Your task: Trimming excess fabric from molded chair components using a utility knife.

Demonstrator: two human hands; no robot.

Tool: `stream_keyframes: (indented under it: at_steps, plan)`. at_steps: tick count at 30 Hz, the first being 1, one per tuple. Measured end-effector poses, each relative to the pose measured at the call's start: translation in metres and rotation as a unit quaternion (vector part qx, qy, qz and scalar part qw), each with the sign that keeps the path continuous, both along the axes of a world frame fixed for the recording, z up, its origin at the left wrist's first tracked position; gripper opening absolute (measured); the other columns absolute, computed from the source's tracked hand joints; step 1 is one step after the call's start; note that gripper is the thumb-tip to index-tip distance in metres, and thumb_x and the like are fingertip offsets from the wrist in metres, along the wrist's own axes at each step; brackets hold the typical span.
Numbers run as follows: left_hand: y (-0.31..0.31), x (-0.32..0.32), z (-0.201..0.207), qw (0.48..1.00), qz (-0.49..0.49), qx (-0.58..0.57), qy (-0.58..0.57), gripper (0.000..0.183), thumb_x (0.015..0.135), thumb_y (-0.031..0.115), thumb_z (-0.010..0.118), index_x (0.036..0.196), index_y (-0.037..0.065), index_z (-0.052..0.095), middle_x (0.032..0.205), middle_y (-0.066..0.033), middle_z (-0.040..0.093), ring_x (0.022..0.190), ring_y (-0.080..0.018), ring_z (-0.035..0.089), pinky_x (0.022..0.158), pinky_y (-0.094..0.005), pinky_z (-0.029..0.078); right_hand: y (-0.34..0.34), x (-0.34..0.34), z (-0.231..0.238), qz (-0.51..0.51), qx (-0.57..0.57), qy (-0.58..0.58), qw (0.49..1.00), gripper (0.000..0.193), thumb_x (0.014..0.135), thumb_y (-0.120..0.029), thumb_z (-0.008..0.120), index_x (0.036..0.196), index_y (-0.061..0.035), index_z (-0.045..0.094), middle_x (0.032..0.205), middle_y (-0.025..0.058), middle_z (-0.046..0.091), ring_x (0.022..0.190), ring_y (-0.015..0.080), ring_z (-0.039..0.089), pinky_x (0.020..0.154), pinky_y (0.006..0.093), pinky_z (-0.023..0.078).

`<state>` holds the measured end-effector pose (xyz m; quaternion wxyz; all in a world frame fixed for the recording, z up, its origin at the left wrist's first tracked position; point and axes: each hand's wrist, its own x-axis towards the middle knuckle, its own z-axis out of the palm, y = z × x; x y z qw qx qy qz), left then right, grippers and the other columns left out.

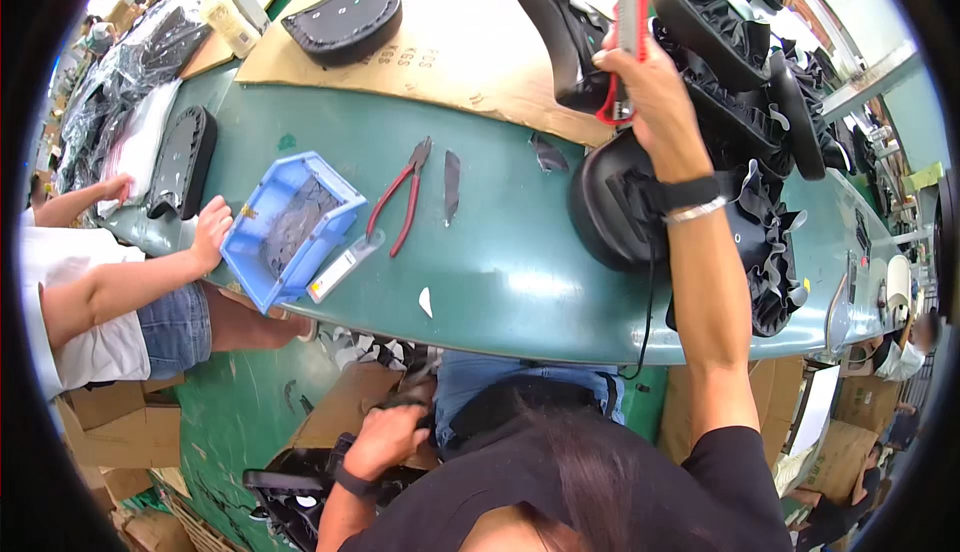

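Observation:
My right hand (655, 87) is raised over the far right of the table, closed around a red and silver utility knife (628, 27). Just beyond it stands a black padded cushion (565, 37), and under my wrist lies another black padded piece (597, 202). Down at the lap, below the table edge, my left hand (392, 437) has its fingers curled; what they hold is blurred and dark. Beside that hand is a black piece with gathered fabric (290, 497). Red-handled pliers (402, 192) and a black scrap strip (452, 187) rest on the green table.
A blue bin (335, 190) with dark scraps sits at the left, a co-worker's hand (212, 232) at its rim. Several black gathered covers (715, 27) pile up at the right. A black cushion (345, 20) lies on cardboard (450, 67). A black cord (648, 322) hangs over the table edge.

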<state>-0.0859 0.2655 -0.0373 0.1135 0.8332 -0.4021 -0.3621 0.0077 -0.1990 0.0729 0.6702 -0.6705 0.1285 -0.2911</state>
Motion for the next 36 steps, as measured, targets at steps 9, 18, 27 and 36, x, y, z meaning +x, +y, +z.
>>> stream_keyframes:
  at_steps: [9, 18, 27, 36]
  plan:
    - [-0.119, 0.072, 0.030, 0.744, 0.384, -0.527, 0.146, 0.063, 0.094, 0.046, 0.053, 0.142, 0.007, 0.038, 0.151, -0.0141, 0.033, 0.141, -0.0289, 0.028, 0.109, -0.0454, 0.030, 0.111, -0.168, -0.031, 0.184, -0.264, 0.160, 0.933, 0.018, 0.080, -0.010, 0.069, 0.092, -0.0029, 0.058, 0.086, 0.0094, 0.059, 0.077, 0.0235, 0.057, 0.074, 0.0331, 0.046]
    - [-0.149, 0.030, 0.067, 0.902, 0.118, -0.321, -0.264, 0.033, 0.077, 0.015, 0.070, 0.110, 0.011, 0.067, 0.129, -0.0148, 0.049, 0.122, -0.0365, 0.044, 0.103, -0.0458, 0.031, 0.091, -0.236, -0.027, 0.094, -0.020, 0.305, 0.947, 0.033, 0.088, -0.009, 0.062, 0.118, 0.0000, 0.055, 0.104, 0.0068, 0.065, 0.087, 0.0153, 0.062, 0.075, 0.0287, 0.050]
    - [-0.205, 0.052, 0.039, 0.892, -0.125, -0.389, -0.195, 0.032, 0.071, 0.010, 0.072, 0.102, 0.004, 0.067, 0.106, -0.0064, 0.063, 0.107, -0.0233, 0.058, 0.089, -0.0381, 0.043, 0.097, -0.210, -0.028, 0.045, -0.348, 0.266, 0.898, 0.051, 0.084, 0.002, 0.064, 0.133, -0.0054, 0.050, 0.091, 0.0143, 0.065, 0.069, 0.0329, 0.062, 0.061, 0.0380, 0.051]
    - [-0.213, 0.059, 0.041, 0.894, 0.008, -0.427, -0.135, 0.015, 0.058, 0.006, 0.071, 0.063, 0.007, 0.057, 0.081, 0.0000, 0.064, 0.079, -0.0222, 0.054, 0.078, -0.0375, 0.039, 0.097, -0.185, -0.012, 0.195, -0.402, 0.382, 0.809, 0.059, 0.084, -0.002, 0.058, 0.140, -0.0154, 0.047, 0.070, 0.0123, 0.047, 0.059, 0.0309, 0.056, 0.047, 0.0412, 0.045]
